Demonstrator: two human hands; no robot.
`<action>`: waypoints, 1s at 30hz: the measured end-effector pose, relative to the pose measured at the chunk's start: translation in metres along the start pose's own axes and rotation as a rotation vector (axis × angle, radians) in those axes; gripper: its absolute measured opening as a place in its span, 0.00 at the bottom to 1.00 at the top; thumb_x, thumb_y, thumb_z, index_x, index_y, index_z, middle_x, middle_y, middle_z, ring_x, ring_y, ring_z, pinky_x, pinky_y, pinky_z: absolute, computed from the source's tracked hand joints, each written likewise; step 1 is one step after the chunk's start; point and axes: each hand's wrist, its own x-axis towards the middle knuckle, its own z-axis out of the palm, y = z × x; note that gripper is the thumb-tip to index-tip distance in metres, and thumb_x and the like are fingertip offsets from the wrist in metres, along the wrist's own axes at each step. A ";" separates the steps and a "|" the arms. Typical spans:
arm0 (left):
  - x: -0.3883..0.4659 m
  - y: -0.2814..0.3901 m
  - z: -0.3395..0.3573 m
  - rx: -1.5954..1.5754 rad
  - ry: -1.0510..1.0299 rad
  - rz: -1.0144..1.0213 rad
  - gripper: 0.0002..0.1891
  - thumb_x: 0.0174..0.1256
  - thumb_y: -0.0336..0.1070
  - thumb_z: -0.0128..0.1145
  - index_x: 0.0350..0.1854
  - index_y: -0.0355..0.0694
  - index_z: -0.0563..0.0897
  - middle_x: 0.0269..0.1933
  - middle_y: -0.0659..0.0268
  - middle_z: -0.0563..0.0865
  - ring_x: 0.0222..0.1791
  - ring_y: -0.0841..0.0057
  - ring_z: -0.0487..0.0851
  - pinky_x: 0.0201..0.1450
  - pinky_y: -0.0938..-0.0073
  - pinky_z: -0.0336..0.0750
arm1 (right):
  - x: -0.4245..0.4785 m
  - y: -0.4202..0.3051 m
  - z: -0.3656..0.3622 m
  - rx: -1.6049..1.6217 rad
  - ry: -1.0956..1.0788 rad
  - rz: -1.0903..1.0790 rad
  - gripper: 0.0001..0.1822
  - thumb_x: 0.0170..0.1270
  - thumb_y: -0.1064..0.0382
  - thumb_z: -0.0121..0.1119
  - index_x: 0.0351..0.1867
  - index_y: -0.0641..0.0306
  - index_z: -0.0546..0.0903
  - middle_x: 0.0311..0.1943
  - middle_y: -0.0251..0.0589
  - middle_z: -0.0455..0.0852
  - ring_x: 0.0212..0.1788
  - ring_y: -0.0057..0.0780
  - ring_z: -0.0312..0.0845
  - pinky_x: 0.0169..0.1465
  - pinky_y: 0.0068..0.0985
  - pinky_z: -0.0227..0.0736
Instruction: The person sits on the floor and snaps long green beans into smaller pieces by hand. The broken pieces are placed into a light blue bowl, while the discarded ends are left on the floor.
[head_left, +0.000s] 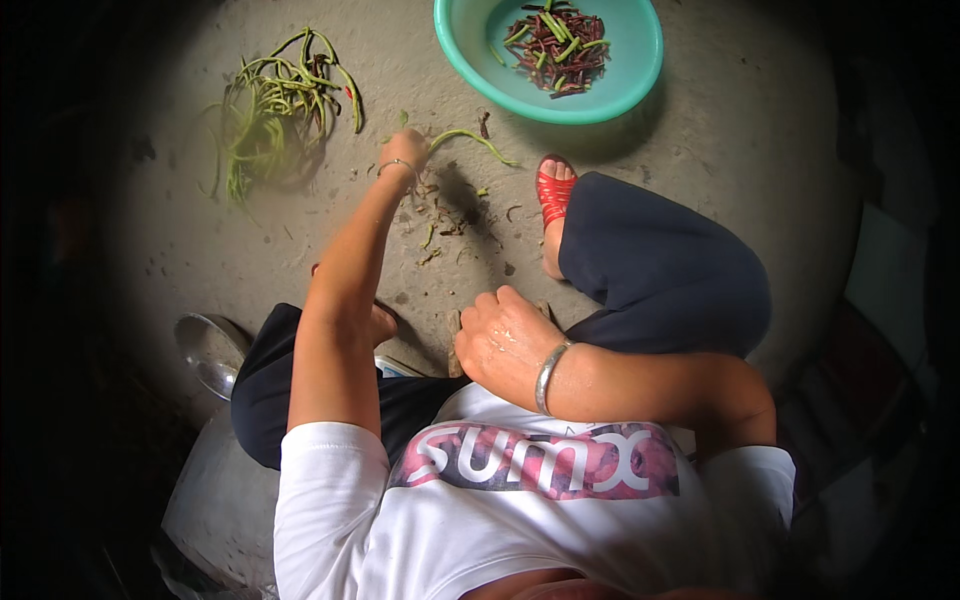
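My left hand (405, 151), with a thin bracelet at its wrist, reaches forward over the concrete floor, its fingers closed and partly hidden. A single green long bean (474, 135) curves out to the right from it. My right hand (508, 339), wet on its back and wearing a silver bangle (549, 377), hovers before my lap with curled fingers; whether it holds anything is hidden. Left of my left hand lies a tangled heap of green long beans (281, 112). A turquoise plastic basin (480, 86) at the top holds short-cut dark purple bean pieces (566, 64) and some green ones.
Trimmed scraps (446, 221) litter the floor between my feet. A metal bowl (212, 356) stands tilted by my left knee. My right foot in a red sandal (555, 191) is just below the basin. Wooden pieces (454, 341) show beside my right hand.
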 end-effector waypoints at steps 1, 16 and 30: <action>-0.002 -0.006 0.007 0.027 0.002 0.007 0.13 0.56 0.40 0.52 0.38 0.39 0.81 0.40 0.50 0.82 0.44 0.54 0.80 0.46 0.62 0.73 | 0.002 0.001 0.000 0.011 0.047 0.013 0.07 0.48 0.63 0.53 0.28 0.58 0.80 0.24 0.33 0.77 0.32 0.27 0.72 0.35 0.25 0.61; -0.018 -0.025 0.014 -0.040 -0.010 0.065 0.09 0.54 0.34 0.53 0.33 0.35 0.80 0.37 0.54 0.84 0.40 0.63 0.83 0.38 0.67 0.77 | 0.018 0.013 0.001 -0.063 0.086 0.106 0.09 0.52 0.62 0.53 0.35 0.57 0.79 0.30 0.33 0.79 0.38 0.28 0.73 0.39 0.27 0.63; -0.213 0.004 -0.167 -1.138 -0.336 0.201 0.03 0.63 0.33 0.54 0.35 0.41 0.74 0.33 0.61 0.83 0.21 0.89 0.72 0.22 0.88 0.66 | 0.042 0.044 -0.027 0.799 0.598 0.256 0.15 0.61 0.55 0.52 0.34 0.66 0.80 0.27 0.47 0.82 0.29 0.32 0.80 0.34 0.32 0.73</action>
